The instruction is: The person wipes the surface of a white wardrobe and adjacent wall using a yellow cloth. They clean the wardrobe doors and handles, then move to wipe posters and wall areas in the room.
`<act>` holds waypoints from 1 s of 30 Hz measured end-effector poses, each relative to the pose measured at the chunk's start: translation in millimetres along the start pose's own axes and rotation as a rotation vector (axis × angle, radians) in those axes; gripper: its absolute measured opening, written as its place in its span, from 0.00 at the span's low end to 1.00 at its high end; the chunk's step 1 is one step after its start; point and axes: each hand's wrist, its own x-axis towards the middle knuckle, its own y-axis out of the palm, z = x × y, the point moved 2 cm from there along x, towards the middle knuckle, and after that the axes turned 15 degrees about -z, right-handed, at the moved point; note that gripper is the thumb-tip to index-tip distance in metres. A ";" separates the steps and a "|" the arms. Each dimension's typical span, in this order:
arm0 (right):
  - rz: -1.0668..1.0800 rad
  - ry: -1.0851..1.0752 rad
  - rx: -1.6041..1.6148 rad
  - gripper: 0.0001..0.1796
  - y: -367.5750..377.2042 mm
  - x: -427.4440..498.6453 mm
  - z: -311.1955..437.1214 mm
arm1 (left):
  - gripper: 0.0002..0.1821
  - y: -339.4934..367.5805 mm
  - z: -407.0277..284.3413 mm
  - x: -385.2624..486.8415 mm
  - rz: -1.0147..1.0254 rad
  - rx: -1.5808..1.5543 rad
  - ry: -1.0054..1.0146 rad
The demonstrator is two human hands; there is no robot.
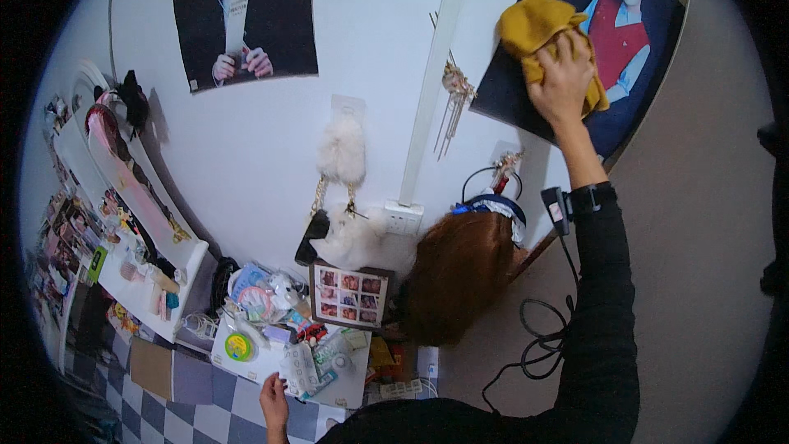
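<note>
My right hand is raised high and grips a bunched mustard-yellow cloth, fingers spread over its folds. The cloth overlaps a wall poster of a person in a red vest; whether it presses on the paper cannot be made out. Low down, my left hand hangs by the front edge of a small white table, fingers loosely curled. Nothing clear shows in those fingers. Close to that hand lie a clear blister-like package and a green-and-yellow round tub.
A brown wig and a hair ornament with dangling rods hang beside the poster. White fluffy bags hang above a framed photo grid. At left stands a white vanity with a mirror. A black cable runs along my right sleeve.
</note>
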 end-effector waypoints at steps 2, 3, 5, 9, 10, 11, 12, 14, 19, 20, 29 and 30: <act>0.078 -0.044 0.062 0.27 -15.3 -23.5 13.7 | 0.19 7.2 -20.9 4.4 0.023 -0.007 0.051; 0.106 -0.069 0.099 0.28 -21.9 -34.0 18.8 | 0.19 11.0 -27.8 5.7 0.018 -0.023 0.030; 0.183 -0.123 0.107 0.27 -34.7 -53.1 24.1 | 0.19 13.8 -37.5 5.7 0.052 0.021 0.076; 0.203 -0.212 0.176 0.20 -50.7 -74.8 15.6 | 0.19 8.0 -29.6 -1.6 0.062 0.011 0.006; 0.197 -0.231 0.177 0.19 -52.4 -78.2 12.5 | 0.19 3.0 -24.6 -3.4 0.056 0.006 -0.004; 0.178 -0.230 0.177 0.18 -53.5 -80.7 9.8 | 0.19 -2.4 -19.1 -5.1 0.052 -0.015 -0.008; 0.169 -0.255 0.145 0.17 -53.2 -83.0 9.0 | 0.19 -10.3 -13.2 -6.5 0.027 0.009 -0.018; 0.123 -0.243 0.176 0.16 -51.2 -85.3 12.8 | 0.18 -30.4 -4.3 -10.9 -0.038 0.000 -0.034; 0.107 -0.377 0.261 0.14 -39.8 -88.6 50.1 | 0.18 -45.7 0.7 -12.6 -0.091 0.058 -0.011; 0.144 -0.405 0.266 0.15 -38.6 -89.2 55.9 | 0.18 -44.5 0.3 -11.9 -0.084 0.045 -0.029; 0.011 -0.208 0.198 0.13 -75.3 -69.1 -3.8 | 0.19 -54.4 10.3 -17.3 -0.120 0.088 -0.118; -0.063 -0.167 0.135 0.15 -74.4 -60.4 -6.8 | 0.19 -51.4 8.4 -17.7 -0.087 0.066 -0.043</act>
